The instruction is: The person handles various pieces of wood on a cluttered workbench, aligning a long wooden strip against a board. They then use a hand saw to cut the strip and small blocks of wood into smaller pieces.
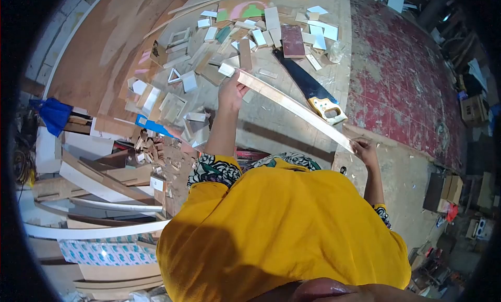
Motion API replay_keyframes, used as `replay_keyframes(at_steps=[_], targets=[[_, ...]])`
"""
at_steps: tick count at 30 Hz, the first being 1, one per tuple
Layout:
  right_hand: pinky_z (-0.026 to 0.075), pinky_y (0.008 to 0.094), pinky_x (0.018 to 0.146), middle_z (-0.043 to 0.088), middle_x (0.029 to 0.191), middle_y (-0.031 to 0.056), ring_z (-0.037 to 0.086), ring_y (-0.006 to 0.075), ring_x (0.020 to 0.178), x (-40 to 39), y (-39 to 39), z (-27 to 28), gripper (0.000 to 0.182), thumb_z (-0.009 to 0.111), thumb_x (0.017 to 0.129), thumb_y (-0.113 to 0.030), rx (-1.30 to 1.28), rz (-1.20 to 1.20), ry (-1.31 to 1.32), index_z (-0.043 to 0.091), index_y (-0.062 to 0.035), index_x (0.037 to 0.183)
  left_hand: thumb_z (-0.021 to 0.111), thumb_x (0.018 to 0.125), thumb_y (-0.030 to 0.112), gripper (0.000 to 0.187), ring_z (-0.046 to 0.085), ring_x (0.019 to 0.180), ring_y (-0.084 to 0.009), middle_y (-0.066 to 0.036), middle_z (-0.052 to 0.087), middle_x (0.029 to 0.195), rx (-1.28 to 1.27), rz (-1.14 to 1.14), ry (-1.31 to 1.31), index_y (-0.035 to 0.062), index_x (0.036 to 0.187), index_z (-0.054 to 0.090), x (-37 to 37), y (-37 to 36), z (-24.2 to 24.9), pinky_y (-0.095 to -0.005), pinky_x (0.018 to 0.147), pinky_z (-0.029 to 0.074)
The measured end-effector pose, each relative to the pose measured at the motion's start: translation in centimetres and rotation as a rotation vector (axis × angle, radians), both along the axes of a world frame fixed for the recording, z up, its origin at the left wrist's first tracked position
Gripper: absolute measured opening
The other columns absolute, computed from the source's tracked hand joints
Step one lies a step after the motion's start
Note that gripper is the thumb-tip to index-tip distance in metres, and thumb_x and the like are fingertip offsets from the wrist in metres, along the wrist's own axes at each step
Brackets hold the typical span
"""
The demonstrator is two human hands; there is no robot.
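A long, narrow wooden strip spans the space in front of my yellow shirt, slanting down to the right. Near its left end, my left hand is closed around it, with a small white-faced block right by that end. My right hand grips the opposite end between thumb and fingers. Beyond the strip lies a hand saw with a dark blade and a yellow-and-white handle, its handle close to the strip's right half. A dark red block rests by the saw's tip.
Many wood offcuts cover the worktable's far side. A blue-handled tool lies left of my left forearm. Boards and curved strips are stacked at lower left. To the right is a worn red surface; cardboard boxes stand beyond.
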State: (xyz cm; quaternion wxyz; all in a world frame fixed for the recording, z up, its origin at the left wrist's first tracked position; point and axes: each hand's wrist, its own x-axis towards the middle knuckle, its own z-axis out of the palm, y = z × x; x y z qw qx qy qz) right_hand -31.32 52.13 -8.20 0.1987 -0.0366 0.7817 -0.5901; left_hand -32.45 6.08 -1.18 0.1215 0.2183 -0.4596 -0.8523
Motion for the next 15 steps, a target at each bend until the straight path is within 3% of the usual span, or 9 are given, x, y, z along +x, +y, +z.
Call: replay_keyframes(at_steps=[10,15], targets=[[0.043,0.0219,0.063,0.062,0.075,0.0022,0.054,0.0086,0.067,3.5,-1.3,-0.5,0.013,0.062,0.081,-0.008,0.089,-0.137,0.002,0.065,0.0025,0.088,0.055,0.088,0.021,0.026,0.059,0.098,-0.0211,-0.012,0.062,0.102,0.027,-0.052,0.075,0.0007,0.103,0.057,0.3,-4.6,-0.1,-0.0333,0.086,0.047],[0.037,0.0208,0.057,0.058,0.07,-0.0017,0.049,0.0061,0.063,5.7,-2.7,0.0,0.013,0.059,0.084,-0.012,0.128,-0.204,0.04,0.065,-0.0007,0.086,0.055,0.086,0.017,0.016,0.063,0.079,-0.016,-0.009,0.064,0.091,-0.082,-0.085,0.059,0.004,0.095,0.058,0.2,-6.1,-0.2,-0.0283,0.069,0.051]])
